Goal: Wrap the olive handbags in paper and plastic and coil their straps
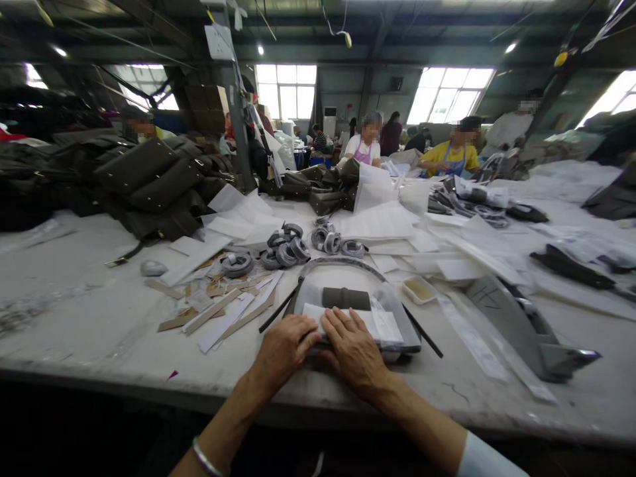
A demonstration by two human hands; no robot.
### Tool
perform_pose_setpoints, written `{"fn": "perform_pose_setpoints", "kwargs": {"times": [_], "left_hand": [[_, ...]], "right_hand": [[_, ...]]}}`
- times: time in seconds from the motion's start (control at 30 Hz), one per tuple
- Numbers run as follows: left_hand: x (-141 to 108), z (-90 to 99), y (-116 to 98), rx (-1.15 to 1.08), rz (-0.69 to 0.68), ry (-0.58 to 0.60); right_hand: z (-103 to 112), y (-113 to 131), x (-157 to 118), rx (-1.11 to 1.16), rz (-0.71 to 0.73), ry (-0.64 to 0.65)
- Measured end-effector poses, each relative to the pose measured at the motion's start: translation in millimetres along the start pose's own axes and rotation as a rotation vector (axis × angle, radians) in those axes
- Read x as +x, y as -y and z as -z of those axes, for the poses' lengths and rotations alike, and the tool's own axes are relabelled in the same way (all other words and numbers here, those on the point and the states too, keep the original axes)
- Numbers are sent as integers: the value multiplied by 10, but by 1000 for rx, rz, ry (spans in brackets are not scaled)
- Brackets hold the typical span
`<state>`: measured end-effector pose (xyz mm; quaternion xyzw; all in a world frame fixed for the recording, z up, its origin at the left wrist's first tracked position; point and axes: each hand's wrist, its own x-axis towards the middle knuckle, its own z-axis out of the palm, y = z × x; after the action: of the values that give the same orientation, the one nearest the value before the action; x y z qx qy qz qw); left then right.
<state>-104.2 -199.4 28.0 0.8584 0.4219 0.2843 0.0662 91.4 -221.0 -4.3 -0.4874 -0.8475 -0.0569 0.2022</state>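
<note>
Directly in front of me lies a grey handbag (411, 341), its curved handle (342, 263) stretching away on the far side. Clear wrapping and a dark grey flap (346, 298) show on top of it. Across its near part lies a folded white sheet (382, 326). My left hand (285, 346) has its fingers bent together at the sheet's left edge, with the thumb beside them. Flat on the same sheet rests my right hand (354, 350), fingers stretched forward. The sheet's near edge is partly hidden by both hands.
Cardboard and paper strips (233, 311) lie left of the bag, below coiled straps (285, 248). To the right are a small tray (419, 290) and a grey bag piece (521, 324). Dark bags (154, 175) are heaped at left; white sheets (380, 222) lie behind. Several people work beyond.
</note>
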Motion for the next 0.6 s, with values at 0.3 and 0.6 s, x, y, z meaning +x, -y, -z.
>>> {"fn": "perform_pose_setpoints", "kwargs": {"times": [0.3,0.6], "left_hand": [[962,-169,322,285,-50,275],[976,-436,565,320,-137,331]], "right_hand": [[-8,14,-6,-15,-13,-33],[8,2,-11,22,-22,3]]}}
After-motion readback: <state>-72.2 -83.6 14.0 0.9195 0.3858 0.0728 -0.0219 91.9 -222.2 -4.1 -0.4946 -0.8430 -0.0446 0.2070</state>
